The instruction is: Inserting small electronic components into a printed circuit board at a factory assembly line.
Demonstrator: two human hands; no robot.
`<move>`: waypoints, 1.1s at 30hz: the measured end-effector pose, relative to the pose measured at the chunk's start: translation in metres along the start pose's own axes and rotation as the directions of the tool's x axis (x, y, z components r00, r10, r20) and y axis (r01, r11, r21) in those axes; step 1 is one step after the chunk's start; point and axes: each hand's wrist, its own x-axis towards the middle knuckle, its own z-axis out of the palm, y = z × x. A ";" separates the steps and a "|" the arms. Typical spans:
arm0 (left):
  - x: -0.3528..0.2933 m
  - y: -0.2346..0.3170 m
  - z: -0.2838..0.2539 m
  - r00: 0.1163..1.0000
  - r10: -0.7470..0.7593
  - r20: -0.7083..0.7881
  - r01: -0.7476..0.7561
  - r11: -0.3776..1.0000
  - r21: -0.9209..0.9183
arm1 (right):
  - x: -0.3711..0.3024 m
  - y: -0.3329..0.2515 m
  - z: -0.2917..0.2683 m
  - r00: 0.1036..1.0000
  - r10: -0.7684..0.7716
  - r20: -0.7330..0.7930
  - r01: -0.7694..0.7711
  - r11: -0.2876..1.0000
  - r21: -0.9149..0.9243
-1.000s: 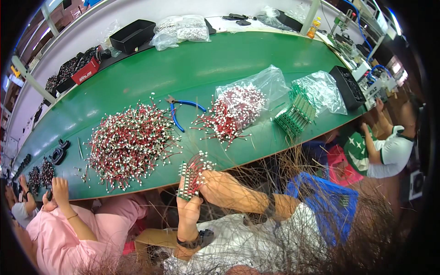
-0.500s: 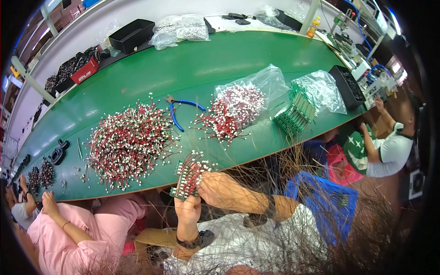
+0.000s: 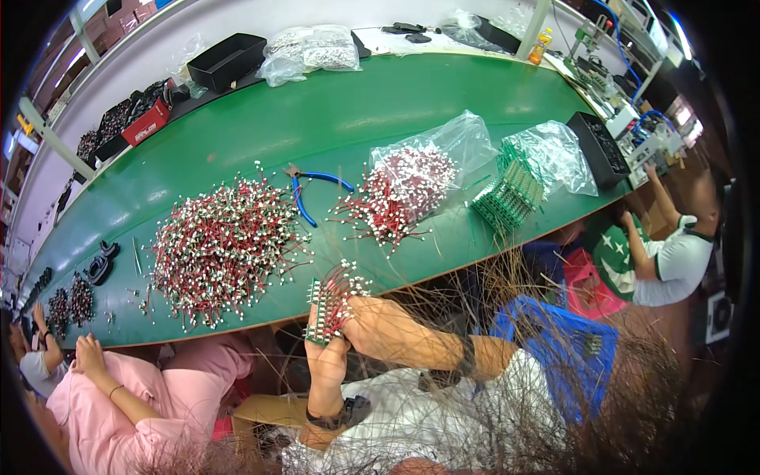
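Note:
A green circuit board panel (image 3: 314,331) is gripped in my left hand (image 3: 326,364), held up just off the table's near edge. Along it run rows of white connectors with short red wires. My right hand (image 3: 370,323) is closed at the panel's right side, against the wires; its fingertips are partly hidden, so what it pinches does not show clearly. Beyond the panel to the left lies a big heap of red-wired connectors (image 3: 226,245). A smaller heap of red and white wires (image 3: 388,202) spills from a clear plastic bag (image 3: 467,138).
Blue-handled cutters (image 3: 305,202) lie between the heaps on the green table (image 3: 419,95). Stacked green board panels (image 3: 511,198) stand to the right, near a black tray (image 3: 599,150). A blue crate (image 3: 582,340) is at my right. Co-workers sit on both sides, one in pink (image 3: 150,388).
The board panel has turned a little more upright and shifted slightly right with my hands. At the left, the hand of the co-worker in pink has moved slightly.

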 end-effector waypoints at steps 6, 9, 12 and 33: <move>-0.003 -0.002 -0.003 0.999 -0.037 -0.011 0.037 0.999 -0.027 | -0.012 0.006 0.022 0.992 0.125 -0.013 -0.125 0.990 -0.063; 0.001 0.012 0.012 0.998 0.013 0.061 -0.018 0.997 0.076 | -0.014 0.006 0.029 0.989 0.148 -0.023 -0.149 0.987 -0.056; 0.004 0.009 0.010 0.997 0.036 0.072 -0.041 0.997 0.071 | -0.012 0.006 0.030 0.991 0.130 -0.020 -0.130 0.990 -0.046; 0.006 0.038 0.019 0.991 0.127 -0.041 -0.134 0.939 -0.316 | -0.010 0.105 -0.008 0.826 0.285 -0.486 -0.290 0.955 0.069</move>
